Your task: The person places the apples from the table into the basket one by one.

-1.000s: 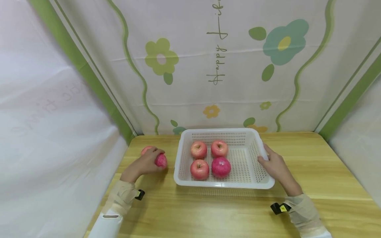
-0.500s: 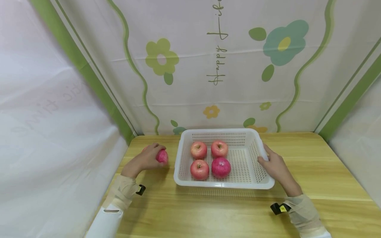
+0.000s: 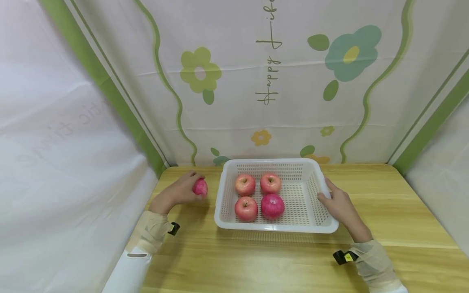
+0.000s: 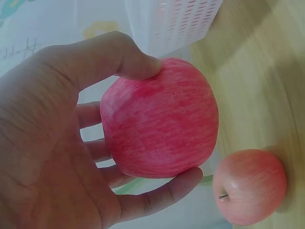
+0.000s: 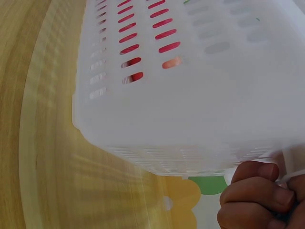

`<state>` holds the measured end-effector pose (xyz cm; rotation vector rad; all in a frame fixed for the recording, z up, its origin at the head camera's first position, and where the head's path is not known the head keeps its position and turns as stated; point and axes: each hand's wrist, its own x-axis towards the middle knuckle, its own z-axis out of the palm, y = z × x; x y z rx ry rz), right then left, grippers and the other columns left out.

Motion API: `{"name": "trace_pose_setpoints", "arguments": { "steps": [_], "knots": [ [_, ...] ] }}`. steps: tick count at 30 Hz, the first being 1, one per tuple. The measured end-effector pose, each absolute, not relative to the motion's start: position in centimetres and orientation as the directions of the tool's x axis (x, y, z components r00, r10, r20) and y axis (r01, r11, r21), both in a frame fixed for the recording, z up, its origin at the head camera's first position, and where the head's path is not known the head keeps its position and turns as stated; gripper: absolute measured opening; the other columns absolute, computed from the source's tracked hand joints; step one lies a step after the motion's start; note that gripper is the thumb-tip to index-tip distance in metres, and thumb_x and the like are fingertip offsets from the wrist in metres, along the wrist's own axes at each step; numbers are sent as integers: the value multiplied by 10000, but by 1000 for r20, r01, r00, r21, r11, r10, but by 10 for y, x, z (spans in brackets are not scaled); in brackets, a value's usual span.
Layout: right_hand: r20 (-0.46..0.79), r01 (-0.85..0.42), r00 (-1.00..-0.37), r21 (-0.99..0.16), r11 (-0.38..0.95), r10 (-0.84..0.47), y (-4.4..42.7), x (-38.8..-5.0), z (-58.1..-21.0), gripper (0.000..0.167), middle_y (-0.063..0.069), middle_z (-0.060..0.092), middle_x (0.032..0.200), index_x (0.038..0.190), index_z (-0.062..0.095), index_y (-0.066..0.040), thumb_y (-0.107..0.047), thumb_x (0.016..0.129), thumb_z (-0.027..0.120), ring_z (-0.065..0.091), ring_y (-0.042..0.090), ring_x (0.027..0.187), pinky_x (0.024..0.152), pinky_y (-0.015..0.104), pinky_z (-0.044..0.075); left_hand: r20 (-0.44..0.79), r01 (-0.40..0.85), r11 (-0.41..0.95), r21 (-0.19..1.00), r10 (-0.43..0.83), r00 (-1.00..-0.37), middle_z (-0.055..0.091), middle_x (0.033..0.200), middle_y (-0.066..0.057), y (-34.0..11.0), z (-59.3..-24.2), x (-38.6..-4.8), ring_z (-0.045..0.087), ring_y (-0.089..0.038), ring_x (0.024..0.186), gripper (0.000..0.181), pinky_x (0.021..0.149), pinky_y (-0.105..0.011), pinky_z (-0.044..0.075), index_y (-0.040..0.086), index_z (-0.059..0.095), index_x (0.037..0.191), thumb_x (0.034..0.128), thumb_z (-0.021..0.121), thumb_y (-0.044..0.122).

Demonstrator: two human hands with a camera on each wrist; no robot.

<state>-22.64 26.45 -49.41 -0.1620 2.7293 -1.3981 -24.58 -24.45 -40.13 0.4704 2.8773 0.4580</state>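
Note:
My left hand grips a deep pink apple, thumb on one side and fingers curled round the other, left of the basket. A paler apple lies on the table close by in the left wrist view; in the head view the hand hides it. My right hand holds the right rim of a white plastic basket, its fingers curled under the edge in the right wrist view. Inside the basket's left and middle part sit three light red apples and one deep pink apple.
The wooden table stretches in front of and beside the basket. A white cloth with printed flowers stands right behind the basket, and white cloth walls rise at both sides. Each wrist bears a small black camera.
My left hand has lifted the deep pink apple up and slightly away from the apple beside it. My right hand and the basket have stayed in place.

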Motion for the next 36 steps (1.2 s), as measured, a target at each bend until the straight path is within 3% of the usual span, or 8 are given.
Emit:
{"name": "trace_pose_setpoints", "arguments": {
  "steps": [18,36],
  "knots": [
    [-5,-65,-993,-820,569,-121,265,-224,-495,750,464,636,1240,1697,148,-11,-165,1074,537,786,338,783,555,371,642,-105,316,888,334,369,-924,532,1445,-192,-233,-387,-250,587,-325,1217,709,958,-482,602,8,541,1494,879,789,258],
    [-25,-52,-992,-817,575,-125,264,-226,-491,756,469,620,1266,1694,112,6,-189,1092,525,787,351,806,565,386,646,-106,348,882,318,398,-911,548,1454,-219,-225,-375,-256,545,-371,1278,740,1013,-537,575,6,526,1507,874,809,266]
  ]
}}
